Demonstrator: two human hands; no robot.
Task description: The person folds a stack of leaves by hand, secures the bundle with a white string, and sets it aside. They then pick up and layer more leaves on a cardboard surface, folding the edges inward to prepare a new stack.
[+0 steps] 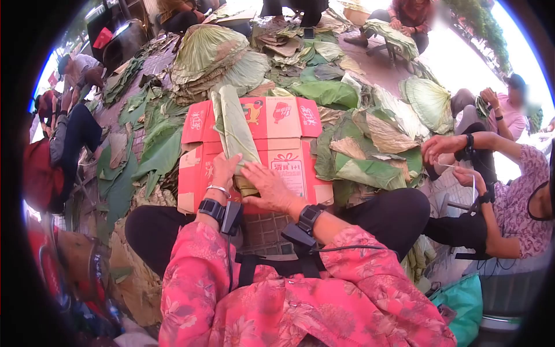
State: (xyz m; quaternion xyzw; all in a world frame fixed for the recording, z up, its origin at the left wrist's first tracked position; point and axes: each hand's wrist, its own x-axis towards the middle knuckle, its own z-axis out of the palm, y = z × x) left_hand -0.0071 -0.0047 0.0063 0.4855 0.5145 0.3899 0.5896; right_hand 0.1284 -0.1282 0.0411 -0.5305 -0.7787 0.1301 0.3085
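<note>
A long roll of dried pale-green leaves lies lengthwise over a flattened red cardboard box in front of me. My left hand is closed around the roll's near end, thumb on top. Beside it, my right hand rests against the same end with its fingers stretched out over the leaves. The underside of the roll and some of my left fingers are hidden. Printed panels of the box show on both sides of the roll.
Stacked fan-shaped leaves stand beyond the box. Loose green and brown leaves are heaped to the right, more to the left. A co-worker's hands hold a thin white strip at right. A green bag lies at lower right. Other people sit around.
</note>
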